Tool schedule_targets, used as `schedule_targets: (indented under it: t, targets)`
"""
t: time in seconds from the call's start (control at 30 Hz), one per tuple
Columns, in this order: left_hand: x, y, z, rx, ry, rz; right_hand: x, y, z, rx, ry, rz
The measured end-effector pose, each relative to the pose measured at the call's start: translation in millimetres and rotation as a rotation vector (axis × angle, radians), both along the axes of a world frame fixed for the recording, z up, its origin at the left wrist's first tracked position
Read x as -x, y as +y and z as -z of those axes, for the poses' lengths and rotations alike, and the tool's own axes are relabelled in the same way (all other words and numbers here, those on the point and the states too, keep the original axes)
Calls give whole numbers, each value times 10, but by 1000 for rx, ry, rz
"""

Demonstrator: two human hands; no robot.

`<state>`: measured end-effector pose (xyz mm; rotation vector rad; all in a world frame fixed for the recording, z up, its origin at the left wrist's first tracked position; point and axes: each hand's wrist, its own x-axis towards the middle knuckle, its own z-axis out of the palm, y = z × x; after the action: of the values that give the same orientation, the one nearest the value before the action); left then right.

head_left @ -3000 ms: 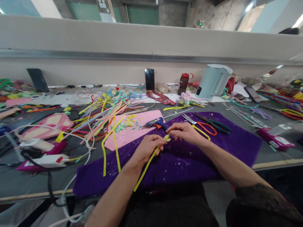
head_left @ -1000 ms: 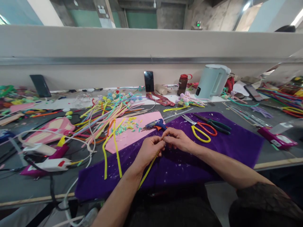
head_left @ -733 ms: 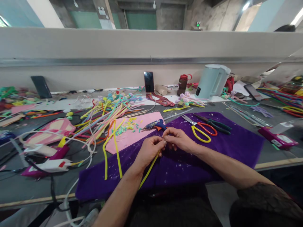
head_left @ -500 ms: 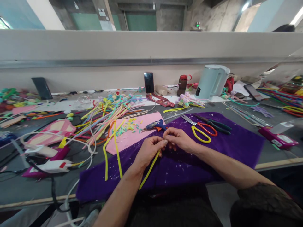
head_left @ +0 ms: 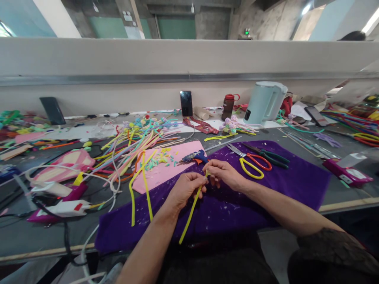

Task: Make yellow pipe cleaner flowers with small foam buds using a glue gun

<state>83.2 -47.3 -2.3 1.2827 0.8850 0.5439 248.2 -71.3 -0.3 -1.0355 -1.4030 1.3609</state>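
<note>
Both hands meet over a purple cloth [head_left: 237, 213]. My left hand [head_left: 187, 188] is closed, pinching a yellow pipe cleaner [head_left: 191, 217] close to its upper end; the rest slants down toward the cloth's front edge. At the pipe cleaner's tip, the fingers of my right hand [head_left: 223, 173] are closed on it too. A blue glue gun [head_left: 192, 157] lies just beyond the hands, on a pink sheet [head_left: 145, 182] with small cut yellow and green bits. Two more yellow pipe cleaners [head_left: 148, 193] lie left of my left hand.
Scissors [head_left: 251, 167] with red and yellow handles and dark-handled pliers [head_left: 274, 157] lie right of the hands. Behind are a pile of colored pipe cleaners [head_left: 142, 138], a propped phone [head_left: 186, 103], a bottle [head_left: 227, 107] and a kettle [head_left: 263, 102]. White cables [head_left: 117, 165] run at left.
The yellow pipe cleaner's free end has swung slightly right and down, and its tip now shows between my fingers. Both hands have stayed nearly in place.
</note>
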Motion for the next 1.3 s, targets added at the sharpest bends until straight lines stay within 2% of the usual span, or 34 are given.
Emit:
schedule_targets:
  t: [0.17, 0.27, 0.47, 0.53, 0.73, 0.97, 1.07, 1.17, 1.23, 1.3]
  targets:
    - [-6, -5, -1, 18, 14, -23, 0, -10, 27, -7, -21, -50]
    - [-7, 2, 6, 30, 5, -31, -5, -9, 37, -39, -6, -24]
    - [22, 40, 11, 84, -99, -66, -93, 52, -12, -152, 91, 325]
    - [38, 47, 9, 94, -146, -87, -123, 79, -15, -131, 86, 362]
    - [71, 35, -6, 96, -230, -203, -73, 73, 49, -51, -26, 217]
    - [79, 13, -40, -49, -374, -259, 37, -2, 54, -11, -37, 34]
    - [64, 3, -39, -74, -430, -219, 127, -39, 28, -4, -8, -50]
    - [50, -8, -21, -39, -425, -115, 229, -76, 19, 3, 29, -139]
    - [42, -15, -10, -12, -396, -67, 276, -89, 26, 18, 61, -160]
    - [35, -23, -4, -9, -388, -72, 297, -90, 37, 36, 81, -134]
